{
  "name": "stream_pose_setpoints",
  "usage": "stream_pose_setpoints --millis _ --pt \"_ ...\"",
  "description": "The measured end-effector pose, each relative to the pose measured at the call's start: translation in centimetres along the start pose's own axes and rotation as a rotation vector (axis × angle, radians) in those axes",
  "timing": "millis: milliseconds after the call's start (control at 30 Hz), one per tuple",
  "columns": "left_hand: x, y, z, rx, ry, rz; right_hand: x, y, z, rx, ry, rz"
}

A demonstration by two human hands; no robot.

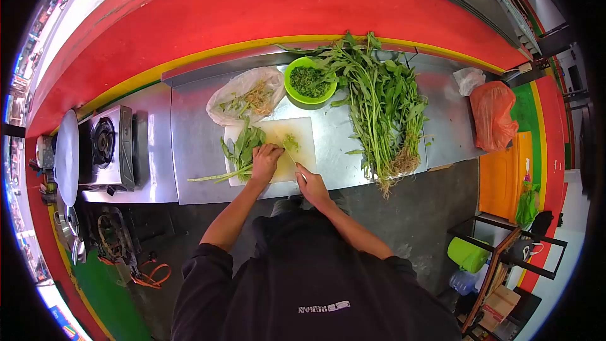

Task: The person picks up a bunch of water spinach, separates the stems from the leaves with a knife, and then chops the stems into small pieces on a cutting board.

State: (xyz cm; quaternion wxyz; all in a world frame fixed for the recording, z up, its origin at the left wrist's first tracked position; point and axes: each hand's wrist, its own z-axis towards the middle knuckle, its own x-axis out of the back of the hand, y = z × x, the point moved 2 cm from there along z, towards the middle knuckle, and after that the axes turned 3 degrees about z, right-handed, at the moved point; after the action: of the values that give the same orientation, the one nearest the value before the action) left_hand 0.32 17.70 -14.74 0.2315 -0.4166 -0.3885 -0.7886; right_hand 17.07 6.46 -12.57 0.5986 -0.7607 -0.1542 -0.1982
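My left hand (266, 163) is closed over leafy green stalks (242, 150) on a white cutting board (305, 131). Their leaves and long stems stick out to its left, past the board's edge. My right hand (313, 187) grips a knife (292, 160), its thin blade pointing up and left beside my left fingers; the handle is mostly hidden in my palm. Chopped green bits (290, 143) lie on the board just above the blade. Behind the board stands a lime-green bowl (289, 91) with finely chopped greens in it.
A clear plastic bag (218, 102) with rooty trimmings lies behind the board. To the right, a big heap of rooted greens (379, 107) spreads over the steel counter (192, 132). A gas stove (120, 145) sits at left, an orange-red plastic bag (492, 115) at far right.
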Motion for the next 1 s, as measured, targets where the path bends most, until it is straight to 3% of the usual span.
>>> stream_pose_setpoints --millis 100,400,600,667,1000 --pt "-0.4 -0.2 -0.2 0.010 -0.013 -0.030 -0.1 0.5 -0.6 0.090 0.051 0.048" --pt "0.1 0.4 0.0 0.030 0.010 0.008 0.5 -0.7 0.4 0.048 0.005 -0.046" --pt "-0.1 0.5 -0.3 -0.056 -0.025 0.056 1.7 -0.6 -0.5 0.040 0.053 -0.130" --pt "0.4 0.8 -0.1 -0.181 -0.107 0.162 2.0 -0.7 -0.6 0.020 0.051 -0.162" --pt "0.3 1.0 0.4 -0.189 -0.177 0.211 2.3 -0.9 -1.2 0.066 0.025 -0.277"
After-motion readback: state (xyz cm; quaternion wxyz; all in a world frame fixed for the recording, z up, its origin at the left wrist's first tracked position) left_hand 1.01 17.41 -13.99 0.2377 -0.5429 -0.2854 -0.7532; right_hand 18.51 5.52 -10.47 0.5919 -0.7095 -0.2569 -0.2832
